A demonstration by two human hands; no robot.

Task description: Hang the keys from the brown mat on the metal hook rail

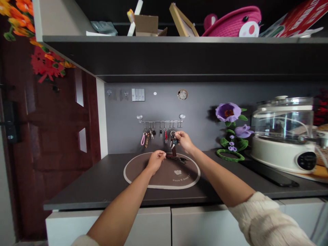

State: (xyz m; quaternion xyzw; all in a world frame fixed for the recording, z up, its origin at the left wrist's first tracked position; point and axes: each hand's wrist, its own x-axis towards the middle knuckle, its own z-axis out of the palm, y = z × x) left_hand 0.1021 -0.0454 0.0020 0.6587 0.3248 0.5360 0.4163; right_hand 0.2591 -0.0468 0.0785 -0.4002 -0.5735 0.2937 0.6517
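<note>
My right hand (183,140) pinches a bunch of keys (172,139) by its ring, close to the right end of a metal hook rail (161,121) on the wall. More key bunches (151,132) hang from this rail, one with a pink strap (143,138) and one with a red piece (166,136). Low over a brown oval mat (143,174) is my left hand (156,160), its fingers drawn together; anything between them is hidden. Dark keys or key fobs (182,160) lie on the mat, right of the left hand.
To the right stand a purple knitted flower (228,112) and a white appliance with a clear top (279,153). A black flat slab (271,174) lies in front. Overhead runs a shelf (164,40) carrying a pink basket (233,22). A brown door (51,143) is at left.
</note>
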